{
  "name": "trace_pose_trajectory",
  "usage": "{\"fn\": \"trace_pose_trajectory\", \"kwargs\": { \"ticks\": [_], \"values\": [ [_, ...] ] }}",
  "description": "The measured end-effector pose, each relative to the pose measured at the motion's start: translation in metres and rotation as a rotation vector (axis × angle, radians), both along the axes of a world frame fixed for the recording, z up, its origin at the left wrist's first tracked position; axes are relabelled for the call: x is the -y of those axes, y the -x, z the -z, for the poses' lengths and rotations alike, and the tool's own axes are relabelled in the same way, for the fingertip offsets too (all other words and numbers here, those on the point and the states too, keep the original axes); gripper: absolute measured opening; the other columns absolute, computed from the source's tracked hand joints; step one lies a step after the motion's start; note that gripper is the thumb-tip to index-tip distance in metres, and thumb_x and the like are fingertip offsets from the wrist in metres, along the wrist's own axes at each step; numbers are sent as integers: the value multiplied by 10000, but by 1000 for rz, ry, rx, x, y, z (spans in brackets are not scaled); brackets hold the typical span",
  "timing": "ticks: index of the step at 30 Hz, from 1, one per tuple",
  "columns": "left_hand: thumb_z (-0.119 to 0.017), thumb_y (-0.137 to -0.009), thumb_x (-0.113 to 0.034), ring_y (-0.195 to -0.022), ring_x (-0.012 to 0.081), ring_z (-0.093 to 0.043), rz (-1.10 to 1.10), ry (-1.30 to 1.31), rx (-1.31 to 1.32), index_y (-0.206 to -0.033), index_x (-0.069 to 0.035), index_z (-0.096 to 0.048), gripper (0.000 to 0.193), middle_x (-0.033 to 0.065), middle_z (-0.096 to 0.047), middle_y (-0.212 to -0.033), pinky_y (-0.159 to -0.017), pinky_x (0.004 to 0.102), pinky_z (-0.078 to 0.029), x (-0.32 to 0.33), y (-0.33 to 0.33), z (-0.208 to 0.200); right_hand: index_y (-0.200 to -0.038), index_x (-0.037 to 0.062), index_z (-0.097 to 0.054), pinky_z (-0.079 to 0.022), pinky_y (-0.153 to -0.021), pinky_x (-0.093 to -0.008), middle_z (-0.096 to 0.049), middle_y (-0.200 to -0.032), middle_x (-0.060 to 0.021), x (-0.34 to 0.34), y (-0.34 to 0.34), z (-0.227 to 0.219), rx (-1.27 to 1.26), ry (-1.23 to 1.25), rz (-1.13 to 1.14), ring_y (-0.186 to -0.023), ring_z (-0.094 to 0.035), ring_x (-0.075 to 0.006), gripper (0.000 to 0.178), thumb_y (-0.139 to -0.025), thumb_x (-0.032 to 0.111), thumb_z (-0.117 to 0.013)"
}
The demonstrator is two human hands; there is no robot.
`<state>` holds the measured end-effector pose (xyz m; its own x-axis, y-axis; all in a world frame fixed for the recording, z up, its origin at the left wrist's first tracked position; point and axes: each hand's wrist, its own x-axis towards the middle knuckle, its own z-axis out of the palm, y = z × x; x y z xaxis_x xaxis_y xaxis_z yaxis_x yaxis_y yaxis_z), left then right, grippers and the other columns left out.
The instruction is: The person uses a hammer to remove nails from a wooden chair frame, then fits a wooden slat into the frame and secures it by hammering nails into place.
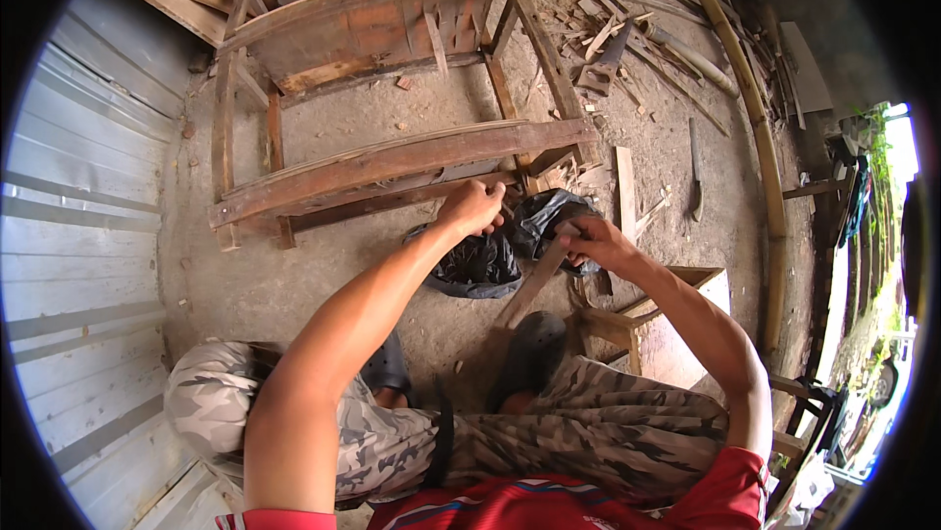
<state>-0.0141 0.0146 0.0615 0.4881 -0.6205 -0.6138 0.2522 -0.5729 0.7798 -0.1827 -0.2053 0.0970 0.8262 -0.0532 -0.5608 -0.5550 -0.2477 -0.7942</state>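
My right hand (596, 240) is closed around a short flat wooden strip (534, 285), which slants down toward my shoe. Close by on the left, my left hand (472, 207) has its fingers curled together above a black plastic bag (477, 267). Whatever those fingers hold, if anything, is too small or hidden to make out. More of the crumpled black plastic (551, 214) bunches up between the two hands, beside the right fingers. Just beyond both hands lies a wooden furniture frame (392, 162) with long curved rails and worn brown wood.
A wooden box-like stool (683, 339) stands by my right knee. On the floor to the right lie a handsaw (605, 61), a long-bladed knife (696, 169), a pale board (625, 187) and scattered wood scraps. A bamboo pole (755, 128) runs beyond them; corrugated metal sheeting (88, 226) closes the left side.
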Motion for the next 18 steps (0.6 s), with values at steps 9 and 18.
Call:
{"fn": "trace_pose_trajectory", "kwargs": {
  "ticks": [9,18],
  "values": [
    [-385,-1014,-603,-711,141,-695,168,157,-623,-1165,-46,-601,617,106,-741,-927,-572,236,-540,-12,-4,1,-1228,-5,-565,-574,-780,-392,-652,-1054,-120,30,-33,-15,91,-251,601,-886,-643,-216,302,-1055,235,-502],
    [-408,-1007,-448,-561,136,-535,-343,376,-526,-1085,-55,-604,445,99,-676,-763,-496,280,-390,-30,-3,-13,-1103,47,-561,-517,-811,-397,-681,-1014,-134,12,-51,-42,103,-422,638,-871,-641,-233,440,-1062,463,-425]
  ]
}}
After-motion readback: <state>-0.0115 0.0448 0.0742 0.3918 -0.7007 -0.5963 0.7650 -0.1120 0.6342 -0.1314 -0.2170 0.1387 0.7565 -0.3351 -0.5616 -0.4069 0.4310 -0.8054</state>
